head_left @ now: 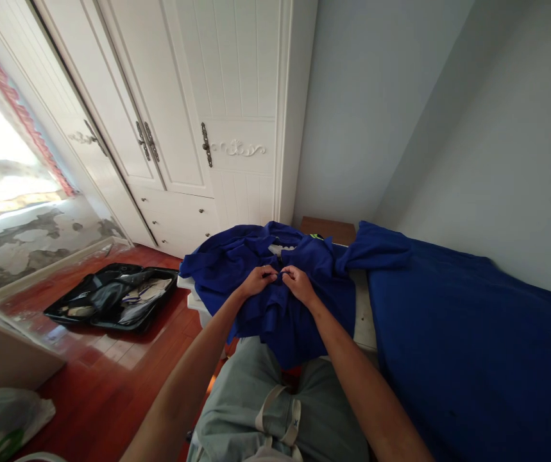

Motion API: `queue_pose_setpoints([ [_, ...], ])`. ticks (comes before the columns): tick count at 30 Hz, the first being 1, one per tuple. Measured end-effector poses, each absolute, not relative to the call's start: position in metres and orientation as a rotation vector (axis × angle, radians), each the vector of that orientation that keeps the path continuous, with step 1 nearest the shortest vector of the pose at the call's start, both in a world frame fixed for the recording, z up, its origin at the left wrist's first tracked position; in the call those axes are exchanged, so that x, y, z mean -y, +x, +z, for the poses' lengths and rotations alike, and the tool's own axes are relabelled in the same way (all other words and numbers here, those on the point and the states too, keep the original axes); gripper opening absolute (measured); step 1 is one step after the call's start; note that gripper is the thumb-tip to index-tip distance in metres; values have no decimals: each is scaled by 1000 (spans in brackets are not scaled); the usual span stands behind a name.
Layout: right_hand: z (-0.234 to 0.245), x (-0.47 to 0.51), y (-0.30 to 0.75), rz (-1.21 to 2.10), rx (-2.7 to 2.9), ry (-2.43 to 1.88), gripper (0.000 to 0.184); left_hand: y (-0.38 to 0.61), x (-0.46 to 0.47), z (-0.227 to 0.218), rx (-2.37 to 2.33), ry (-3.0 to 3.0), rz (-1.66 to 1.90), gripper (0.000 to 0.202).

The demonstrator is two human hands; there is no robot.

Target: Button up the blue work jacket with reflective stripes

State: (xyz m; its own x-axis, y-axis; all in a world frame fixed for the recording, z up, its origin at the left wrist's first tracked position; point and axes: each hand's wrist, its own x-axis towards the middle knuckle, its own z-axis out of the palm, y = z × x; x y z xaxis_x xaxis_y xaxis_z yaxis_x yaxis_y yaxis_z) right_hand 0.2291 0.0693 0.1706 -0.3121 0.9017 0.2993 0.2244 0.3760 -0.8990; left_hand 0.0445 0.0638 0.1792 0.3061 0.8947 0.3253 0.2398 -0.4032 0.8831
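A royal-blue shirt is spread over a low white surface in front of my lap. One sleeve reaches right to the bed. My left hand pinches the cloth just below the neck opening, thumb and fingers together. Close beside it, my right hand pinches the facing edge at the same height. The fingertips of both hands nearly meet, and what lies exactly between them is too small to make out. Bright green trim shows near the collar, with a pale patch inside the neck.
A blue-covered bed lies to the right. White wardrobe doors stand ahead, beside a brown wooden top. An open black suitcase with contents lies on the red floor at left. A plastic bag sits at lower left.
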Motion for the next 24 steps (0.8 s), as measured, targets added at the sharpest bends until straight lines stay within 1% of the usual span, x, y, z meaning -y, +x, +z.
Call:
queue_pose_setpoints([
  [5, 173, -72, 229, 930, 1737, -1014, 20, 46, -66, 179, -981, 1688, 1221, 36],
  [8, 172, -73, 230, 939, 1713, -1035, 20, 40, -65, 177, -1000, 1534, 1331, 47],
  [10, 171, -73, 230, 972, 1703, -1044, 22, 36, -63, 175, -1020, 1435, 1379, 51],
  [18, 174, -67, 227, 1058, 1630, -1101, 24, 34, -65, 168, -1107, 1144, 1548, 51],
  [24, 172, -67, 229, 1004, 1575, -1072, 34, 23, -70, 167, -1208, 1068, 1695, 46],
])
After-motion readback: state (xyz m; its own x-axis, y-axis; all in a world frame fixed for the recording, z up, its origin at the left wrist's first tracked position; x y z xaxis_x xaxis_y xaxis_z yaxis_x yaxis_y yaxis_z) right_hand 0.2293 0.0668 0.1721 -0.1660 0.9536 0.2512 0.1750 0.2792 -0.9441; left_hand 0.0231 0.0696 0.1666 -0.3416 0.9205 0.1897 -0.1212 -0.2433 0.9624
